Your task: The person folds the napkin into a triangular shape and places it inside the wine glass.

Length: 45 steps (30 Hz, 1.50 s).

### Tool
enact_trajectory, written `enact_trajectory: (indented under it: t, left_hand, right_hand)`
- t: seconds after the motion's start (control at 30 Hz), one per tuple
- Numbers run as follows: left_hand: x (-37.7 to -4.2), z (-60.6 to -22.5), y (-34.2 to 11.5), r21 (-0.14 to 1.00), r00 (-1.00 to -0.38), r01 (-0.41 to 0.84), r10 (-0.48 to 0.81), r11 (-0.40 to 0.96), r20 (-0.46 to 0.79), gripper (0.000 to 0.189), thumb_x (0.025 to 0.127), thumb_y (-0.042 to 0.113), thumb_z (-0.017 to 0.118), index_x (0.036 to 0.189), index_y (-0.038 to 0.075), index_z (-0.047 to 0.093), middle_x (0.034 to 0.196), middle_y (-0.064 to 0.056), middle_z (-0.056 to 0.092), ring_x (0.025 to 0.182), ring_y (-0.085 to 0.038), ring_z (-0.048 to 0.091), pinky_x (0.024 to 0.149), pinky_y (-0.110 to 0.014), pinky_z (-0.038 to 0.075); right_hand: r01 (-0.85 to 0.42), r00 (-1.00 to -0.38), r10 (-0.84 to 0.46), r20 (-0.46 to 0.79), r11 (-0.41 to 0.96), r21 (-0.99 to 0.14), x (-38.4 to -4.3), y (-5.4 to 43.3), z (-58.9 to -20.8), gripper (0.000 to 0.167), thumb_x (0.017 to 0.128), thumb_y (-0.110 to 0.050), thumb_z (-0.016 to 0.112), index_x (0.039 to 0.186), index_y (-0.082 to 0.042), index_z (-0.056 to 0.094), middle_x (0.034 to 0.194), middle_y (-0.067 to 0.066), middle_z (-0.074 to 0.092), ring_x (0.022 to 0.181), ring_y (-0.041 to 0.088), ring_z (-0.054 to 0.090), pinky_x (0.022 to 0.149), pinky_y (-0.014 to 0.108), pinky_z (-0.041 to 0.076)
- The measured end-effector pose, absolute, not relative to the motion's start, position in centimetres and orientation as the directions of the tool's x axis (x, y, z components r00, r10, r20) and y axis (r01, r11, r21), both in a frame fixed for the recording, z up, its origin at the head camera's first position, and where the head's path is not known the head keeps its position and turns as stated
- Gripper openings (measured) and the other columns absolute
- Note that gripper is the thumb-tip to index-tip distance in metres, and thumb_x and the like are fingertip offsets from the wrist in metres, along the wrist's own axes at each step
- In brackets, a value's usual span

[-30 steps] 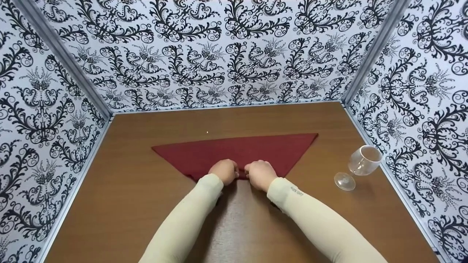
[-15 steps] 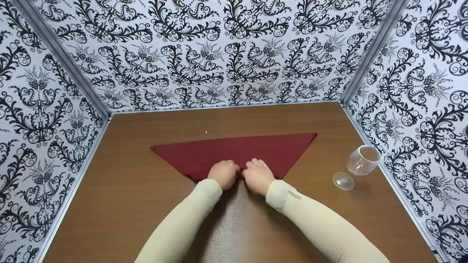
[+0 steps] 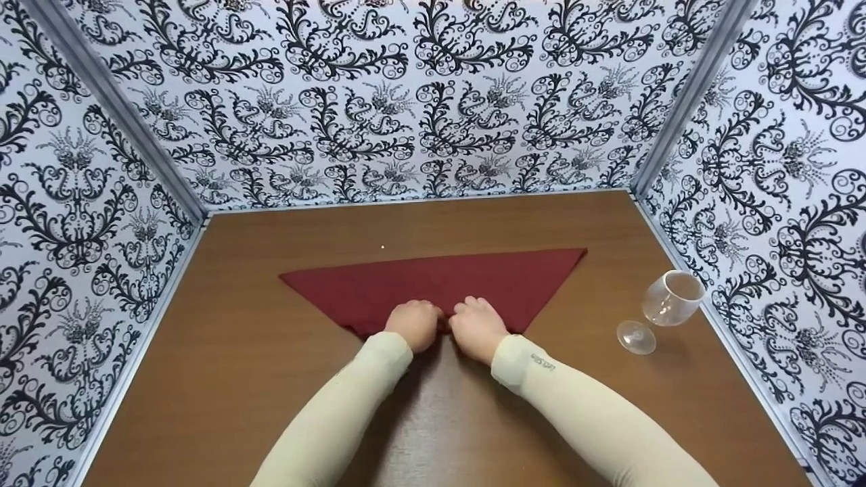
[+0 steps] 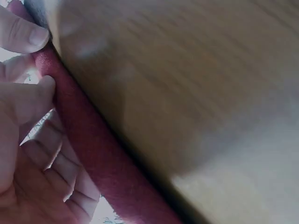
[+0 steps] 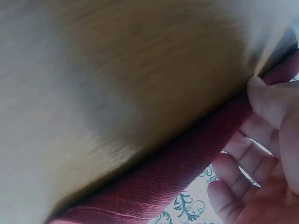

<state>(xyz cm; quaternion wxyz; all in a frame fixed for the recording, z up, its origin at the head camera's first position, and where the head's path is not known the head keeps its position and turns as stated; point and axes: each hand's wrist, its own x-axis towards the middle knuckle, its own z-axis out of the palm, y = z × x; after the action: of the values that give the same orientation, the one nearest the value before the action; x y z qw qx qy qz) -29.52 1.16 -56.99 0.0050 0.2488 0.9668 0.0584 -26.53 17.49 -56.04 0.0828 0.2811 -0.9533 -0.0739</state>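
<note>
A dark red cloth napkin (image 3: 433, 274) lies on the table, its long straight side at the back and its near edge toward me. Along that near edge the cloth forms a narrow roll (image 4: 88, 126), also seen as a red band (image 5: 173, 163) in the right wrist view. At the middle of this edge, my left hand (image 3: 415, 325) pinches the roll, thumb on the near side and fingers beyond it. Close beside it my right hand (image 3: 477, 328) holds the same edge in a like way. Some fingertips are hidden behind the cloth.
A clear stemmed glass (image 3: 673, 297) stands upright to the right of the napkin. The brown wooden table (image 3: 237, 379) is bounded by black-and-white patterned walls (image 3: 433, 101) at the back and both sides.
Both hands have drawn slightly closer together at the napkin's near edge and shifted a little toward me. During the last half second they hardly move. The glass stays in place.
</note>
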Motion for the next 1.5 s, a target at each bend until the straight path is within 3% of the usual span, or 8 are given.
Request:
enact_trajectory:
  t: [0.13, 0.27, 0.37, 0.47, 0.57, 0.67, 0.77, 1.5]
  left_hand:
    - [-29.9, -57.2, 0.9, 0.265, -0.892, 0.431, 0.451, 0.863, -0.018, 0.014, 0.098, 0.023, 0.069, 0.093, 0.021, 0.082, 0.098, -0.001, 0.08, 0.095, -0.026, 0.076, 0.084, -0.046, 0.061]
    - [-30.1, -57.1, 0.6, 0.415, -0.907, 0.354, 0.416, 0.838, -0.068, 0.011, 0.096, 0.02, 0.072, 0.087, 0.021, 0.077, 0.088, 0.004, 0.077, 0.086, -0.021, 0.071, 0.078, -0.04, 0.058]
    - [-30.2, -57.0, 0.5, 0.448, -0.915, 0.32, 0.395, 0.835, -0.082, 0.014, 0.096, 0.017, 0.074, 0.082, 0.019, 0.071, 0.081, 0.003, 0.072, 0.079, -0.02, 0.066, 0.073, -0.038, 0.053]
    - [-29.9, -57.0, 0.6, 0.37, -0.91, 0.374, 0.413, 0.85, -0.029, 0.009, 0.094, 0.018, 0.076, 0.085, 0.019, 0.076, 0.086, 0.0, 0.073, 0.084, -0.022, 0.07, 0.076, -0.041, 0.057]
    - [-29.5, -57.0, 0.8, 0.205, -0.882, 0.469, 0.468, 0.859, 0.055, 0.009, 0.095, 0.019, 0.074, 0.09, 0.021, 0.082, 0.091, -0.004, 0.073, 0.089, -0.027, 0.073, 0.079, -0.047, 0.061]
    - [-29.0, -57.0, 0.9, 0.04, -0.843, 0.534, 0.528, 0.844, 0.106, 0.017, 0.098, 0.02, 0.068, 0.089, 0.019, 0.082, 0.09, -0.006, 0.07, 0.083, -0.031, 0.071, 0.075, -0.049, 0.061]
    - [-28.5, -57.0, 0.9, -0.042, -0.818, 0.563, 0.564, 0.825, 0.118, 0.021, 0.099, 0.02, 0.065, 0.085, 0.017, 0.081, 0.087, -0.006, 0.069, 0.079, -0.03, 0.069, 0.072, -0.048, 0.059]
    - [-28.5, -56.9, 1.0, -0.082, -0.822, 0.563, 0.568, 0.822, 0.052, 0.018, 0.098, 0.018, 0.065, 0.09, 0.016, 0.081, 0.095, -0.003, 0.075, 0.091, -0.028, 0.072, 0.084, -0.046, 0.059]
  right_hand:
    - [-0.541, -0.817, -0.563, 0.123, 0.823, 0.173, -26.6, 17.5, -56.1, 0.014, 0.093, -0.017, 0.071, 0.082, -0.013, 0.077, 0.087, 0.004, 0.069, 0.087, 0.028, 0.06, 0.081, 0.041, 0.051]
    - [-0.554, -0.817, -0.567, 0.1, 0.822, 0.136, -26.6, 17.6, -56.0, 0.013, 0.095, -0.015, 0.07, 0.083, -0.012, 0.076, 0.086, 0.004, 0.07, 0.086, 0.028, 0.062, 0.079, 0.041, 0.052]
    - [-0.557, -0.823, -0.562, 0.081, 0.827, 0.076, -26.8, 17.9, -55.8, 0.013, 0.096, -0.015, 0.071, 0.084, -0.011, 0.076, 0.086, 0.005, 0.07, 0.085, 0.029, 0.062, 0.079, 0.042, 0.053]
    - [-0.554, -0.83, -0.555, 0.054, 0.832, 0.021, -27.2, 18.2, -55.9, 0.013, 0.097, -0.015, 0.071, 0.086, -0.011, 0.076, 0.088, 0.006, 0.071, 0.087, 0.031, 0.063, 0.082, 0.044, 0.054]
    - [-0.551, -0.834, -0.55, 0.036, 0.835, -0.003, -27.5, 18.3, -56.2, 0.013, 0.097, -0.014, 0.07, 0.086, -0.011, 0.075, 0.089, 0.006, 0.071, 0.088, 0.032, 0.064, 0.083, 0.046, 0.055]
    - [-0.554, -0.832, -0.553, 0.03, 0.833, -0.01, -27.8, 18.4, -56.3, 0.013, 0.097, -0.014, 0.069, 0.085, -0.011, 0.074, 0.088, 0.006, 0.071, 0.088, 0.032, 0.065, 0.083, 0.047, 0.056]
    - [-0.559, -0.829, -0.558, 0.03, 0.829, -0.025, -27.8, 18.4, -56.4, 0.016, 0.098, -0.014, 0.068, 0.083, -0.011, 0.073, 0.088, 0.007, 0.072, 0.086, 0.032, 0.066, 0.082, 0.048, 0.056]
    - [-0.552, -0.833, -0.551, 0.052, 0.834, -0.015, -27.3, 18.4, -56.2, 0.019, 0.101, -0.017, 0.065, 0.085, -0.01, 0.074, 0.088, 0.007, 0.072, 0.087, 0.032, 0.066, 0.084, 0.047, 0.056]
